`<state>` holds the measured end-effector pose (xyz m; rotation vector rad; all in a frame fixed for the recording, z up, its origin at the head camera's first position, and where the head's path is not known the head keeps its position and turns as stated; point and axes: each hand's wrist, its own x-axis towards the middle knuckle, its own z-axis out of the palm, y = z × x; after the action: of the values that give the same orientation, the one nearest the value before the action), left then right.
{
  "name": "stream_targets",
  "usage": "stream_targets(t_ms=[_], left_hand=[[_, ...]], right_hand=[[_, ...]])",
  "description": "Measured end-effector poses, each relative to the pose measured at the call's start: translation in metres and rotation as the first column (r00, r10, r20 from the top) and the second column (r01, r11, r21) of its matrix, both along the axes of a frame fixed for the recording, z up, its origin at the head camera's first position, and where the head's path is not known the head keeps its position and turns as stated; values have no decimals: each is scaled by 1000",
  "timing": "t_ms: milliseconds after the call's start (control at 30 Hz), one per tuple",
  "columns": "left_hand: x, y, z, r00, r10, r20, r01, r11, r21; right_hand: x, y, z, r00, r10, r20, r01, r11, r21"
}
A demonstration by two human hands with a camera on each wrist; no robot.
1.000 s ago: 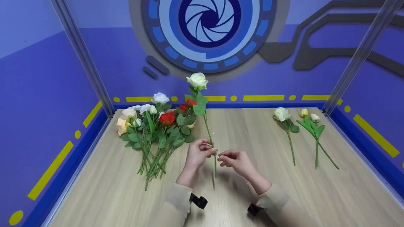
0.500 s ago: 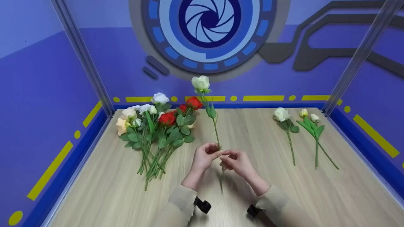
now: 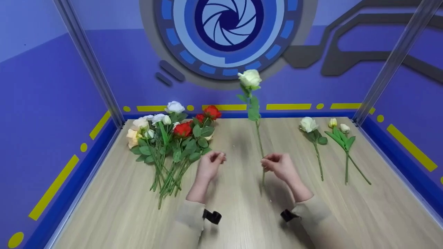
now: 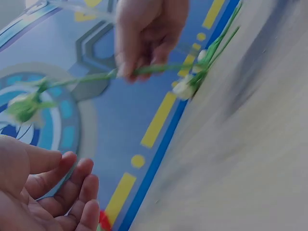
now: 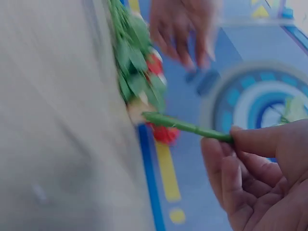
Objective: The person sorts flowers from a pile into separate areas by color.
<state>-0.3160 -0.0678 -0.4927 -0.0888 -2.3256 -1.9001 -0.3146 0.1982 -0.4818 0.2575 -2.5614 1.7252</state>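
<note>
My right hand (image 3: 282, 167) pinches the green stem of a white rose (image 3: 250, 79) between thumb and fingertips. The rose stands nearly upright over the table, its bloom in front of the back wall. In the right wrist view, the lower stem (image 5: 187, 127) juts out past my thumb and fingers. My left hand (image 3: 208, 166) is apart from the rose, to its left, with fingers loosely bent and nothing in them. In the left wrist view those relaxed fingers (image 4: 72, 192) show bare. Left of that hand lies a pile of flowers, with red roses (image 3: 182, 130) and pale ones.
On the right of the wooden table (image 3: 238, 214) lie another white rose (image 3: 308, 125) and tulips (image 3: 346, 143) with yellow and white heads. Blue printed walls enclose the table at the back and sides. A black strap piece (image 3: 211, 217) hangs at the left sleeve.
The white rose has passed from my left hand to my right and moved rightward. My left hand has let go of the stem and drawn back to the left.
</note>
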Motion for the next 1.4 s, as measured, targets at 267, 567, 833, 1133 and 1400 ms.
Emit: stream_targets(t_ms=[267,567,833,1133,1400], left_hand=[[-5,-56,6,957,292,-5,-290,948,-130],[-9,-93,-3,873,475,112,-403,830,-385],[-10,-104,-16,852,467,236,-296,802,-518],[-10,-106,-22,856,473,207,-282,764,-581],[-10,-108,-27,854,482,196,-282,746,-603]], right_hand=[[-14,68,12,970,-243,-7,233,921,311],[-16,125,1,913,-405,-42,367,772,519],[-20,143,-14,890,-455,-20,378,716,587],[-19,166,-20,834,-551,-35,487,704,517],[-20,180,-37,821,-571,16,487,714,503]])
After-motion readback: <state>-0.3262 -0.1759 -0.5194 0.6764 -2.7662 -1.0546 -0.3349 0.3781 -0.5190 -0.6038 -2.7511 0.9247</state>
